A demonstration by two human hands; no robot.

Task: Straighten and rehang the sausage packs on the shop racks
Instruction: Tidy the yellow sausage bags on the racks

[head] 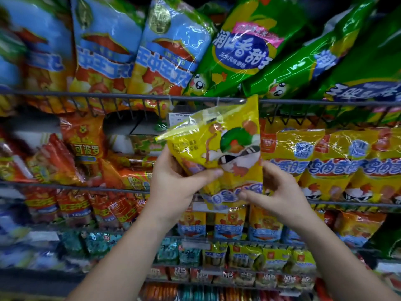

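Observation:
A yellow sausage pack (234,148) with a cartoon duck is held up in front of the middle wire rack (130,97). Its clear top flap is bent over to the left, and its upper corner reaches the rack's front bar. My left hand (173,177) grips the pack's left side, thumb across the front. My right hand (273,187) pinches the pack's lower right edge. Matching yellow packs (325,161) hang in a row just to the right.
Blue and orange packs (104,51) and green corn-sausage packs (245,48) sit on the rack above. Orange and red packs (82,148) lie jumbled at left, with a dark gap (130,122) behind the bar. Lower racks (217,242) hold several smaller packs.

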